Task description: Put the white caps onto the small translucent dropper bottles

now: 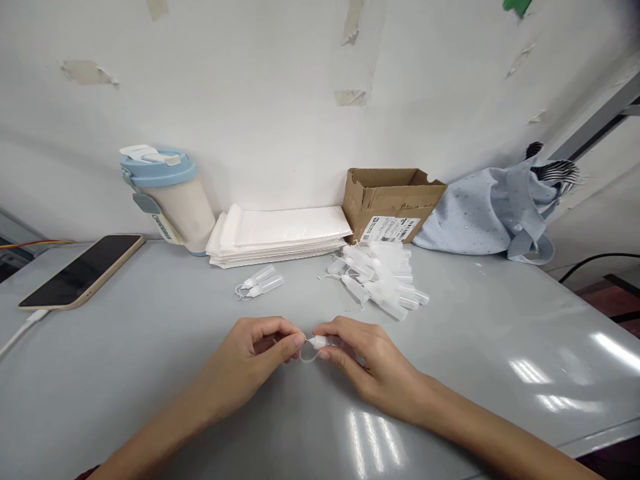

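My right hand (373, 357) is closed around a small clear dropper bottle (319, 342) with a white neck, held on its side with its thin tip pointing left. Most of its body is hidden by my fingers. A thin white strap loops from the neck into the pinched thumb and forefinger of my left hand (273, 347), which grip the tethered cap at the needle tip; the cap itself is mostly covered. Beyond my hands lie two similar bottles (265, 285), side by side, their straps looped. To the right of these is a loose pile of bottles (383, 277).
A stack of white envelopes (290, 227) and an open cardboard box (395, 200) stand against the wall. At left are a blue-lidded tumbler (185, 207) and a phone (83, 270) with its cable (23, 333). A light blue fabric bag (475, 213) sits at right on the grey table (475, 333).
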Demonstrator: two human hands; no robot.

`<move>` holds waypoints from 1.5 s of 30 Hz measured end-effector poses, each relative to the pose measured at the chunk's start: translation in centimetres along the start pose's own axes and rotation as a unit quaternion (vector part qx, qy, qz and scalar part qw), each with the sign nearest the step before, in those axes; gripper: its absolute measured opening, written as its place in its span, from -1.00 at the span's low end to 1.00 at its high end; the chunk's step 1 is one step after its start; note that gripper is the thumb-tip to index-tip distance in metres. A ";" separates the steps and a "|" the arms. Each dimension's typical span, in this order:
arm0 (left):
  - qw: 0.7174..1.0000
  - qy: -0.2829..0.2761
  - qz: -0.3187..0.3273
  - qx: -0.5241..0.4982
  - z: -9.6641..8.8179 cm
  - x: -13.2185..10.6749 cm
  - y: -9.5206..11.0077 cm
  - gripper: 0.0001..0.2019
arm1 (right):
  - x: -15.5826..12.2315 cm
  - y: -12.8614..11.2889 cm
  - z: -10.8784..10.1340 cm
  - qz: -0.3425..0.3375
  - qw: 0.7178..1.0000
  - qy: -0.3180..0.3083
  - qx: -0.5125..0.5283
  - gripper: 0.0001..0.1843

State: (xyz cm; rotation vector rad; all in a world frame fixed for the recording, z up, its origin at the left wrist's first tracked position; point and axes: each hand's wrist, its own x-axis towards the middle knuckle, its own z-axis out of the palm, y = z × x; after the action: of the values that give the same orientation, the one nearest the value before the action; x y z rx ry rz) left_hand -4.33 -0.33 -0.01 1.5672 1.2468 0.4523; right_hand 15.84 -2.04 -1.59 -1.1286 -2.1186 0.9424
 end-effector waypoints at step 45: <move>0.995 0.098 0.000 0.018 -0.8 0.0 0.0 -0.70 | 1.1 1.9 -2.1 -0.015 0.991 0.134 -0.025 -0.84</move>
State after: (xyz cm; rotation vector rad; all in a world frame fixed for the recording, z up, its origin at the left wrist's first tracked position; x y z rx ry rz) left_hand -4.96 0.04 0.30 1.5813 1.4101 0.5971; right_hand 17.73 0.32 -1.62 -1.1744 -1.9437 0.6837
